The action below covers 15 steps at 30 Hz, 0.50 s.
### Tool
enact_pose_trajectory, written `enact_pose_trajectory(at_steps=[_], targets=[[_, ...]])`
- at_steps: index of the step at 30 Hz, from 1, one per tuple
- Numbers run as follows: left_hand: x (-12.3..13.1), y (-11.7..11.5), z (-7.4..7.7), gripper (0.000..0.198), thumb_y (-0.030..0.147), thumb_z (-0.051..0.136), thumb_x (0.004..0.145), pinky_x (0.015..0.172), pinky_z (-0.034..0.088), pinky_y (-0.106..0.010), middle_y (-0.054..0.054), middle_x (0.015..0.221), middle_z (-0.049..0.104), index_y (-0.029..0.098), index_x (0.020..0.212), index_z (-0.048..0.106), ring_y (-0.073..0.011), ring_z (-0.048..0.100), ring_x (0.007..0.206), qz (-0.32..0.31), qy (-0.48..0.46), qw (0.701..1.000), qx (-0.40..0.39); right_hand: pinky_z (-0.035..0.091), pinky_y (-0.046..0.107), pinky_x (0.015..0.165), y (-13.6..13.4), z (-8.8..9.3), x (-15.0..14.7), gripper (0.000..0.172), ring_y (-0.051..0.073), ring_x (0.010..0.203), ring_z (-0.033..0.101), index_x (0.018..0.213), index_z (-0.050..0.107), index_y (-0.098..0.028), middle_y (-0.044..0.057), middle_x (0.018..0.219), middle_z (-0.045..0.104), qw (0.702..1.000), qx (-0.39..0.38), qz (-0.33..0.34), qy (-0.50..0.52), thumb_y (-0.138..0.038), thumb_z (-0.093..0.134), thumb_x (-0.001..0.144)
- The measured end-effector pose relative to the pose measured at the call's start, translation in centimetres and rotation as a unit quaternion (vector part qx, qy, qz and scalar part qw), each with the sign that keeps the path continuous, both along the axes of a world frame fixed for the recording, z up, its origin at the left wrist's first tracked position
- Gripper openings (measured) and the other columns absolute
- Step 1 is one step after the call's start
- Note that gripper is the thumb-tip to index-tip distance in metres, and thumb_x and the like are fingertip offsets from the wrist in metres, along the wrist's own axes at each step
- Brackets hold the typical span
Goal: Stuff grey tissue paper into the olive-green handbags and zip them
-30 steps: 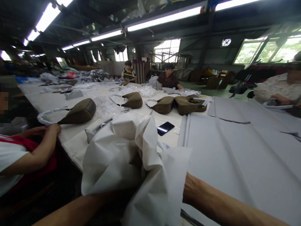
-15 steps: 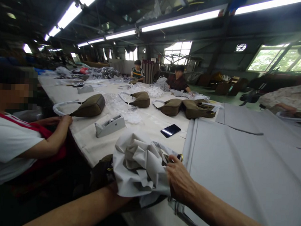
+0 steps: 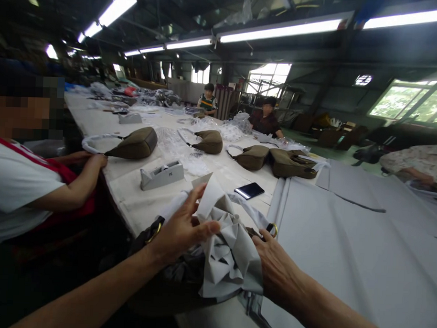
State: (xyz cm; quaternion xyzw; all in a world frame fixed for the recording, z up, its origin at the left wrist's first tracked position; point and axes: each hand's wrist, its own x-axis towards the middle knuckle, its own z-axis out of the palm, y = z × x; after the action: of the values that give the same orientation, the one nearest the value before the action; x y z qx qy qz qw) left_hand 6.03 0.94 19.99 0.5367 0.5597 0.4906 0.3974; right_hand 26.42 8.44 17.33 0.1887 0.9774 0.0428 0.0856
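Observation:
In front of me is a dark olive handbag (image 3: pixel 171 294), its mouth facing up. Crumpled grey-white stuffing paper (image 3: pixel 233 250) bulges out of it. My left hand (image 3: pixel 178 229) is at the left of the paper, thumb and fingers apart, the thumb lying against the sheet. On the bag's right rim, beside a gold ring (image 3: pixel 272 229), my right hand (image 3: pixel 274 257) is closed, its fingertips partly hidden behind the paper. A wrapped pale strap (image 3: pixel 251 210) arches behind the paper.
Beyond the bag are a grey tape dispenser (image 3: pixel 162 175) and a phone (image 3: pixel 249 190). Several olive handbags (image 3: pixel 252 157) lie across the table. Grey sheeting (image 3: pixel 344 245) covers the right side. A co-worker (image 3: pixel 34 186) is close on my left; others sit farther off.
My left hand has come out from beneath the paper and now shows at its upper left. The paper has shifted right and stands taller. My right hand keeps its hold on the rim.

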Motion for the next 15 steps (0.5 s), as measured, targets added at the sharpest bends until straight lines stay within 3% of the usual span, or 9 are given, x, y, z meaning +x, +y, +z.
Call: enact_pose_trajectory(at_steps=[2, 4, 7, 9, 11, 13, 15], targets=[[0.9, 0.0, -0.1, 0.057, 0.037, 0.067, 0.067, 0.086, 0.048, -0.032, -0.006, 0.111, 0.059, 0.020, 0.118, 0.048, -0.0234, 0.058, 0.098, -0.055, 0.091, 0.994, 0.001, 0.037, 0.045, 0.085, 0.2, 0.7, 0.5, 0.010, 0.025, 0.080, 0.057, 0.075, 0.060, -0.015, 0.010, 0.079, 0.064, 0.999, -0.032, 0.000, 0.023, -0.018, 0.051, 0.078], [1.4, -0.4, -1.0, 0.048, 0.023, 0.068, 0.062, 0.091, 0.046, -0.032, -0.007, 0.115, 0.056, 0.018, 0.108, 0.057, -0.0238, 0.055, 0.101, -0.101, 0.176, 0.979, -0.006, 0.041, 0.036, 0.079, 0.8, 1.7, 1.2, 0.013, 0.020, 0.074, 0.056, 0.083, 0.059, -0.016, 0.005, 0.076, 0.062, 0.990, -0.121, -0.018, 0.065, -0.014, 0.050, 0.074], [1.0, -1.5, -2.7, 0.046, 0.019, 0.068, 0.060, 0.094, 0.044, -0.032, -0.009, 0.125, 0.047, 0.018, 0.105, 0.062, -0.0244, 0.052, 0.107, -0.075, 0.224, 0.972, -0.011, 0.042, 0.027, 0.076, 2.2, 2.5, 1.6, 0.037, 0.016, 0.084, 0.056, 0.101, 0.056, -0.018, 0.005, 0.093, 0.062, 0.969, -0.184, -0.064, 0.148, -0.005, 0.044, 0.068], [0.3, -2.0, -3.0, 0.047, 0.027, 0.072, 0.061, 0.098, 0.042, -0.031, -0.008, 0.130, 0.043, 0.019, 0.107, 0.062, -0.0254, 0.048, 0.113, -0.076, 0.187, 0.979, -0.013, 0.042, 0.030, 0.077, 2.8, 2.3, 1.1, 0.035, 0.021, 0.093, 0.055, 0.100, 0.058, -0.016, 0.009, 0.101, 0.060, 0.979, -0.121, -0.102, 0.129, -0.007, 0.046, 0.069], [-0.4, -2.0, -2.7, 0.052, 0.037, 0.072, 0.065, 0.100, 0.040, -0.031, -0.006, 0.129, 0.048, 0.020, 0.112, 0.059, -0.0248, 0.048, 0.114, -0.098, 0.128, 0.987, -0.027, 0.042, 0.035, 0.075, 3.0, 1.6, 0.1, 0.024, 0.025, 0.089, 0.058, 0.092, 0.062, -0.015, 0.012, 0.095, 0.062, 0.989, -0.046, -0.131, 0.055, -0.011, 0.047, 0.073], [-0.5, -1.5, -2.2, 0.050, 0.042, 0.068, 0.069, 0.092, 0.044, -0.030, -0.006, 0.114, 0.059, 0.017, 0.111, 0.057, -0.0228, 0.054, 0.103, -0.104, 0.072, 0.990, -0.059, 0.040, 0.036, 0.072, 2.9, 0.8, -0.9, 0.021, 0.025, 0.079, 0.060, 0.085, 0.062, -0.015, 0.010, 0.084, 0.064, 0.990, 0.003, -0.141, 0.017, -0.010, 0.044, 0.078], [0.0, -0.7, -2.1, 0.041, 0.038, 0.065, 0.070, 0.081, 0.047, -0.028, -0.006, 0.097, 0.063, 0.014, 0.103, 0.059, -0.0204, 0.057, 0.089, -0.108, 0.056, 0.990, -0.073, 0.039, 0.033, 0.070, 2.9, 0.1, -1.6, 0.022, 0.022, 0.075, 0.061, 0.082, 0.061, -0.016, 0.009, 0.080, 0.065, 0.988, 0.026, -0.145, 0.046, -0.010, 0.040, 0.082]])
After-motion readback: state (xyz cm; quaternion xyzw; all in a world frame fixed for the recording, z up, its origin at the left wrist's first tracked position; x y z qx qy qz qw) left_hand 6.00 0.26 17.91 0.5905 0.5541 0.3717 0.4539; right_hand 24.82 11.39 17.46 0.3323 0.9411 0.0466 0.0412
